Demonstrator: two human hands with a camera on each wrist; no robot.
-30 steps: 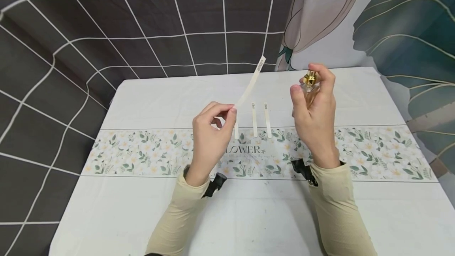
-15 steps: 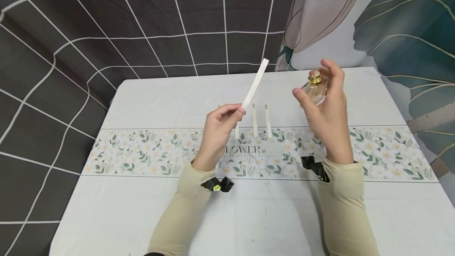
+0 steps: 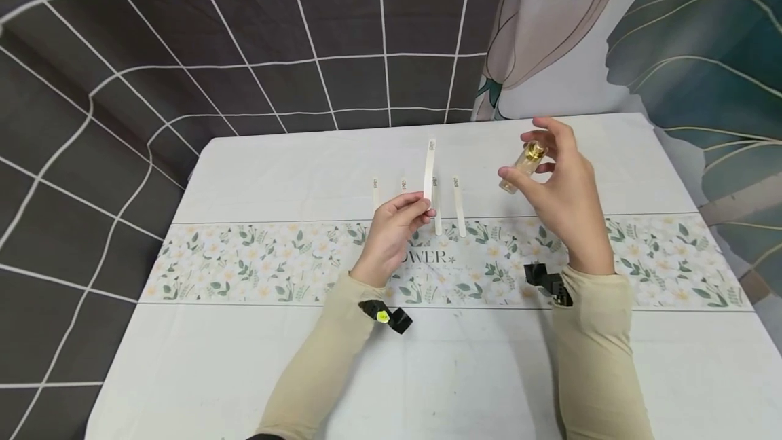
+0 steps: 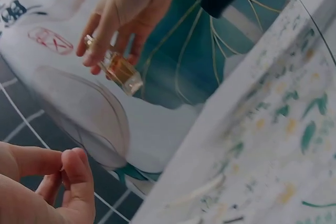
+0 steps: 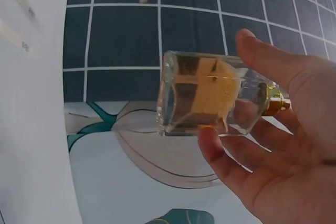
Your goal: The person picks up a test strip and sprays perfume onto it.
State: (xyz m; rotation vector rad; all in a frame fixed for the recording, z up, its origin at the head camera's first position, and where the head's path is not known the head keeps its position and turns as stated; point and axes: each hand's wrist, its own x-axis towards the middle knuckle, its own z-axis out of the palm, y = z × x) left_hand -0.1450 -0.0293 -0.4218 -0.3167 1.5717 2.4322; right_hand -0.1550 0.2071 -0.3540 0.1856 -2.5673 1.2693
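Observation:
My left hand (image 3: 391, 240) pinches the lower end of a narrow white perfume test strip (image 3: 430, 167) between thumb and forefinger. The strip points away nearly straight, its small printed mark at the far end. In the left wrist view the pinching fingertips (image 4: 77, 165) show, with the strip hardly visible. A clear glass perfume bottle (image 3: 520, 170) with a gold spray neck is in my right hand (image 3: 568, 199), between thumb and fingers, tilted above the table. Amber liquid shows inside the bottle (image 5: 210, 93) in the right wrist view, where its base points left, away from the palm.
Several more test strips, one of them (image 3: 459, 208) rightmost, lie side by side on the white table (image 3: 275, 168) beyond the left hand. A floral printed band (image 3: 244, 263) crosses the table. Behind stand a dark grid-patterned curtain (image 3: 354, 19) and a leaf-patterned cloth (image 3: 556, 39).
The strip has swung upright and come lower as my left hand shifted right. My right forefinger has come off the sprayer top, and the bottle has turned and tilted in the right hand.

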